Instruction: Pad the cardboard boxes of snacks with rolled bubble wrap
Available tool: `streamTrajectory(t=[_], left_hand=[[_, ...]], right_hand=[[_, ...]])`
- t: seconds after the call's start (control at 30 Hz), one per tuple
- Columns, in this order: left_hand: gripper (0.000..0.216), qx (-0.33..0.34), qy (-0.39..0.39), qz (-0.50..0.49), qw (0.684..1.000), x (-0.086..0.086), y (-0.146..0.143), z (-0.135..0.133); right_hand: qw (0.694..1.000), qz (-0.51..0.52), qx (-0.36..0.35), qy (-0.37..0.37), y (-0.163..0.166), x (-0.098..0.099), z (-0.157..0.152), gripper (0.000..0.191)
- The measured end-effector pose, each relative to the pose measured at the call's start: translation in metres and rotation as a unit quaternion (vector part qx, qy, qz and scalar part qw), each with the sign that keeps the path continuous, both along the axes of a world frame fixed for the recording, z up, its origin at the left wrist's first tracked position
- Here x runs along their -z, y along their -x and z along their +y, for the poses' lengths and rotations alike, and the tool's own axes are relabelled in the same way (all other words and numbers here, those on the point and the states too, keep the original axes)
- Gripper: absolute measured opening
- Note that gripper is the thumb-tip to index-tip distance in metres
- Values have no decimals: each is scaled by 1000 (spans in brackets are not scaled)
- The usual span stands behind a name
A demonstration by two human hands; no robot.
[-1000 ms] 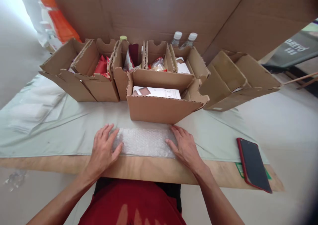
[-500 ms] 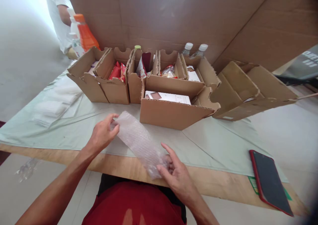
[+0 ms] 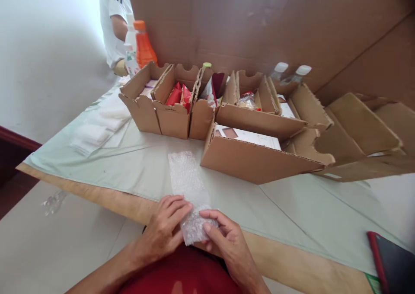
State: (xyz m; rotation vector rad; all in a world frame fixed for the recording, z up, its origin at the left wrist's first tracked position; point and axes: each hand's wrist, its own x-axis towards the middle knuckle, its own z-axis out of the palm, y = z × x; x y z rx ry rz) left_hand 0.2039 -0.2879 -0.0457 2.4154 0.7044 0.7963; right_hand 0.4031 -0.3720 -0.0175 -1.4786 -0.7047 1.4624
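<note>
A long strip of clear bubble wrap (image 3: 189,177) lies over the front of the table, its far end flat on the cloth and its near end lifted at the table edge. My left hand (image 3: 168,220) holds the strip's left edge, the fingers close together on top of it. On the other side, my right hand (image 3: 228,238) pinches the near right corner between thumb and fingers. The near end looks crumpled or folded; whether anything is inside it I cannot tell.
Cardboard bins (image 3: 173,121) with red packets and boxes stand behind, and a front bin (image 3: 253,160) holds a white box. White plastic sleeves (image 3: 97,129) are stacked left. A phone (image 3: 394,259) is at right. Beyond the orange bottle (image 3: 143,47) stands another person (image 3: 113,26).
My left hand has moved from the strip's far end to near my right hand. The far end now rests on the cloth. My view has turned left.
</note>
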Motion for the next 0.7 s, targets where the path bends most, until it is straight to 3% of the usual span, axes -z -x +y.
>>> streamTrajectory(t=[0.1,0.17,0.27,0.37,0.47,0.6,0.7], left_hand=[[32,-119,124,-46,984,4,-10,11],[40,-164,215,-27,962,2,-14,25],[60,-182,260,10,948,-2,-15,40],[66,-189,230,20,954,1,-16,44],[65,-205,127,-11,970,5,-14,38],[58,-174,-11,-18,984,4,-2,22],[40,-123,-23,-9,992,2,5,15]], right_hand=[[994,-46,16,-100,-1,-2,0,49],[971,-156,40,-180,-3,-1,1,43],[876,-374,-5,-303,-6,5,10,37],[764,-519,-115,-366,-5,18,29,44],[708,-588,-179,-347,-3,32,46,40],[686,-611,-176,-355,1,36,54,38],[715,-578,-189,-345,3,23,56,31]])
